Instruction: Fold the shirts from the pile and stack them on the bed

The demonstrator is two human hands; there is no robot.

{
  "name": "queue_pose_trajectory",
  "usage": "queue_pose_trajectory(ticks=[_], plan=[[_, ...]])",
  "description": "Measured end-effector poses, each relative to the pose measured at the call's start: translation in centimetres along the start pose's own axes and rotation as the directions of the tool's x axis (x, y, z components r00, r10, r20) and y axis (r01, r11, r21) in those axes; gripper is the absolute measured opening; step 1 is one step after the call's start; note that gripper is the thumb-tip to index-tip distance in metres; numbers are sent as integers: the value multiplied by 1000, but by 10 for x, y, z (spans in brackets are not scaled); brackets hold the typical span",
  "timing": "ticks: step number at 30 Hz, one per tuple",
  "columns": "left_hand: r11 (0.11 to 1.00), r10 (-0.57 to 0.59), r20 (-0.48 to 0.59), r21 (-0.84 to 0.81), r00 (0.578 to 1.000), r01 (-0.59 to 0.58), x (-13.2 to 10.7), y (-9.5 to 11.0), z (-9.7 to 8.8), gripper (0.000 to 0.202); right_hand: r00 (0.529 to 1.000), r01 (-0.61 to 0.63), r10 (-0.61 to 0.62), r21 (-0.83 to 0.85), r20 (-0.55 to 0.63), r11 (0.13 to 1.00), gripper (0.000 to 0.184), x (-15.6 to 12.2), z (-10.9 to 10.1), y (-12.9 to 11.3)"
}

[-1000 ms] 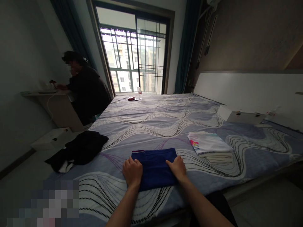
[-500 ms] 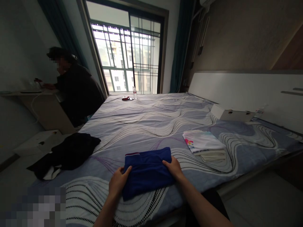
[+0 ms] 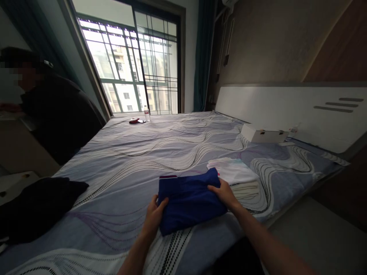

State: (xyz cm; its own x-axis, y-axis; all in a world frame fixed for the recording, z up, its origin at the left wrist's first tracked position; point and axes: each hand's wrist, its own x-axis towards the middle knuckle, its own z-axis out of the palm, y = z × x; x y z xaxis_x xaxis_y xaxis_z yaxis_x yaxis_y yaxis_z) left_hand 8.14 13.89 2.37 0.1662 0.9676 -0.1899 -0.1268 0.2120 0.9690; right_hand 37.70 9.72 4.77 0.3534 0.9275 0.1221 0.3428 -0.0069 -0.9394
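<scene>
A folded blue garment point(image 3: 190, 202) with a dark red and white stripe at one corner is held between my two hands above the bed. My left hand point(image 3: 156, 214) grips its left edge, thumb on top and fingers underneath. On the opposite side my right hand point(image 3: 223, 193) pinches the right edge the same way. Just beyond the right hand lies a small stack of folded white and cream clothes point(image 3: 236, 172), partly covered by the blue garment's far corner.
The bed point(image 3: 126, 183) has a grey-blue patterned sheet. A black garment point(image 3: 43, 206) lies crumpled at left. A white box point(image 3: 263, 134) sits near the headboard point(image 3: 275, 99). At the far edge stands a bottle point(image 3: 147, 114). A person in dark clothes point(image 3: 63, 110) leans over a desk.
The view has turned to the right. Both hands have carried the blue garment rightward, lifting it close to the folded stack, so that it overlaps the stack in view.
</scene>
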Motion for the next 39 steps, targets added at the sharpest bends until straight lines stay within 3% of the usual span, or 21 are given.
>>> queue_pose_trajectory(ticks=[2,6,8,10,12,13,14,16,18,21,25,32,36,39], plan=[[997,72,65,-32,995,-70,24,3,51,35,997,10,-13,-42,-78,999,49,25,-47,-2],[972,208,106,88,972,-217,77,-1,151,38,978,-8,-48,-264,-204,964,48,80,-138,-10],[964,222,102,129,970,-234,93,-10,186,42,981,-75,-18,-461,-194,884,48,103,-170,-12],[958,228,91,155,969,-240,99,-26,207,52,977,-168,47,-615,-208,770,54,119,-183,-10],[890,333,121,287,935,-354,97,-42,215,61,966,-224,56,-713,-251,665,65,125,-175,-2],[809,414,158,387,896,-442,95,-50,216,62,971,-201,23,-763,-237,615,69,124,-162,4],[695,491,211,489,845,-526,93,-56,216,60,982,-147,-16,-821,-186,552,71,122,-146,10],[439,565,350,639,747,-631,93,-65,215,56,998,49,-45,-900,32,434,66,114,-107,24],[286,522,461,698,718,-656,96,-70,216,55,981,155,43,-895,189,418,63,105,-71,36],[172,419,540,743,730,-647,100,-72,218,58,965,151,132,-890,228,431,64,101,-47,49],[126,384,526,784,759,-607,98,-71,222,64,965,143,139,-888,224,437,68,114,-70,61],[139,335,511,804,792,-578,95,-65,223,73,972,-71,235,-931,16,358,63,152,-128,80],[166,307,494,814,813,-557,96,-63,224,77,964,-111,266,-933,-17,343,63,162,-125,67],[175,300,495,812,815,-557,96,-64,224,80,994,-71,100,-949,-43,307,65,148,-101,57]])
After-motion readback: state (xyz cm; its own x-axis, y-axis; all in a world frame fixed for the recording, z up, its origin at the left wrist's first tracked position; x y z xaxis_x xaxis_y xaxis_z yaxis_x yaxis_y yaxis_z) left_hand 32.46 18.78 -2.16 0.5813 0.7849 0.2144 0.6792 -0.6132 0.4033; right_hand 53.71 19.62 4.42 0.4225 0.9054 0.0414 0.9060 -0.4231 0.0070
